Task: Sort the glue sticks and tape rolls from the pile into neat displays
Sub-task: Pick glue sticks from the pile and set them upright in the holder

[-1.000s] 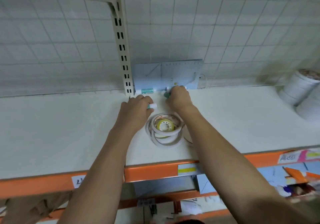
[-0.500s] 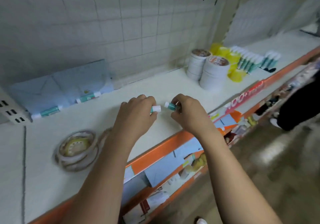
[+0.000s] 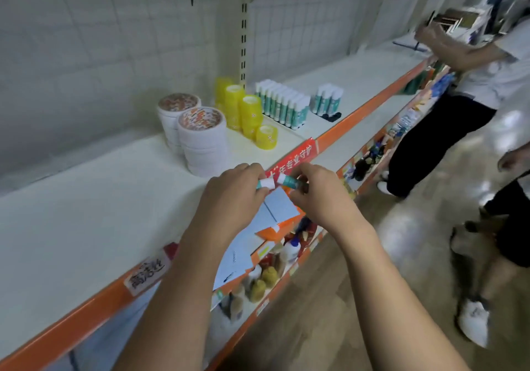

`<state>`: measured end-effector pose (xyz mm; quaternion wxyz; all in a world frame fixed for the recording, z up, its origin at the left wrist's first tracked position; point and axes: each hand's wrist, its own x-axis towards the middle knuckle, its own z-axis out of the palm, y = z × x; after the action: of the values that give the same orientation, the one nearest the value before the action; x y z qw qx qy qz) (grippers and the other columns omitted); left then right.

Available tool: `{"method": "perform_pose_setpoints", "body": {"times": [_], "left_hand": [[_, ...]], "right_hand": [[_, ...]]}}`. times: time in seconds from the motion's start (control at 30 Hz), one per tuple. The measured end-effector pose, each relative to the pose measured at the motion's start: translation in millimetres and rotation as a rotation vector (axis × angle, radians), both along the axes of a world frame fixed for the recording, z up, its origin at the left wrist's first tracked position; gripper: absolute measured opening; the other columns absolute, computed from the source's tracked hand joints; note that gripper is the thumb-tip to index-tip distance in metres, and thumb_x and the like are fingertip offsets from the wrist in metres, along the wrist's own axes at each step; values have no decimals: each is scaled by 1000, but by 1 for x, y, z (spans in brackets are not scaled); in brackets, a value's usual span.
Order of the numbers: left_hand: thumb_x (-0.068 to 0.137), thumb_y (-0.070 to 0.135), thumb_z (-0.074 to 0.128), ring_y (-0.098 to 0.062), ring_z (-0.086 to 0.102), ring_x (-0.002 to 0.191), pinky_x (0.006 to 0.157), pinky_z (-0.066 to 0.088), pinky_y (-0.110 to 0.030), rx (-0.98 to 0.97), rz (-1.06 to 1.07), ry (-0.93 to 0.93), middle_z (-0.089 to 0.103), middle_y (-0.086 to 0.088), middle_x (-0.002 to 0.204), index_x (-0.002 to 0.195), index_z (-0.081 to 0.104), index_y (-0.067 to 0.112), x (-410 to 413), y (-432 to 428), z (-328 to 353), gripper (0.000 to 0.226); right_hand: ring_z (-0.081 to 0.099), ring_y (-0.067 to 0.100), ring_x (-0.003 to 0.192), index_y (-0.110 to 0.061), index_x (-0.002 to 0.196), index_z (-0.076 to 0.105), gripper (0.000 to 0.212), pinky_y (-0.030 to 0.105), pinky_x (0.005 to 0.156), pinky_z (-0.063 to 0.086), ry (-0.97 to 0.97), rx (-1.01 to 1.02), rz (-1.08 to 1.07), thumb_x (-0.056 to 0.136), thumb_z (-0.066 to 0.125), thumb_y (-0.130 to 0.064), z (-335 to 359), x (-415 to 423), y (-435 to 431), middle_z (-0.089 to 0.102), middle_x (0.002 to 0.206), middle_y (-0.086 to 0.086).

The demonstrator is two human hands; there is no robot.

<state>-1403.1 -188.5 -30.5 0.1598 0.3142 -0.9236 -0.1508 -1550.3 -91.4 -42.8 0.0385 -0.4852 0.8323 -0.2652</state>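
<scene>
Glue sticks (image 3: 286, 108) and tape rolls (image 3: 202, 141) share a long white shelf (image 3: 86, 212) with an orange front edge, the biggest thing in view and the place where the displays stand. Two stacks of wide white tape rolls stand touching each other nearest the person, each roll laid flat so the pile sits steadily. Just beyond them the yellow tape rolls (image 3: 246, 112) rise in short columns, with one lower stack at the front. Past those, the glue sticks stand upright in tight rows, caps up, so the type reads as one block, and a smaller cluster (image 3: 328, 99) stands apart to the right. Over the shelf's front edge, the left hand (image 3: 232, 195) pinches one loose glue stick (image 3: 265, 183) near its white end. The right hand (image 3: 318, 195) is curled round a second stick (image 3: 289, 181), its white end pointing toward the other. Both sticks lie roughly level, one per hand, probably so they can be stood beside the upright rows.
</scene>
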Motion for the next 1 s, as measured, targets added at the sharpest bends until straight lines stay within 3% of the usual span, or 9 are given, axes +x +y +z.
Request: {"method": "perform_pose_setpoints", "body": {"times": [0.23, 0.37, 0.6, 0.8, 1.0], "left_hand": [[96, 37, 54, -24, 58, 100, 76, 47, -38, -23, 24, -19, 62, 3, 112, 109, 57, 23, -98, -9, 0, 19], [95, 36, 55, -24, 57, 99, 76, 48, -38, -39, 5, -13, 62, 2, 109, 110, 59, 23, -149, -28, 2, 20], [94, 39, 54, -23, 59, 90, 68, 46, -33, -90, -44, -25, 63, 4, 102, 108, 61, 29, -231, -59, -8, 19], [94, 35, 55, -23, 61, 91, 68, 49, -34, -77, -42, -42, 64, 3, 101, 113, 60, 29, -281, -75, -19, 21], [94, 32, 57, -28, 63, 94, 73, 51, -38, -45, 91, -59, 66, -2, 104, 115, 62, 24, -322, -86, -33, 23]], "right_hand": [[55, 24, 76, -13, 106, 61, 22, 37, 63, 46, -39, -25, 26, 86, 64, -20, 1, -97, -4, 59, 93, 7], [55, 24, 77, -15, 108, 61, 24, 40, 66, 50, -46, -15, -4, 84, 63, -15, -2, -141, -22, 59, 94, 6], [51, 19, 74, -16, 104, 63, 18, 29, 60, 36, -43, -37, -50, 87, 61, -22, -5, -211, -49, 58, 91, 4], [55, 21, 78, -16, 104, 62, 19, 36, 65, 46, -43, -18, -25, 87, 60, -24, -6, -264, -70, 59, 91, 4], [59, 25, 85, -16, 108, 63, 24, 40, 73, 50, -17, 28, 105, 85, 61, -17, -7, -319, -105, 62, 98, 7]]}}
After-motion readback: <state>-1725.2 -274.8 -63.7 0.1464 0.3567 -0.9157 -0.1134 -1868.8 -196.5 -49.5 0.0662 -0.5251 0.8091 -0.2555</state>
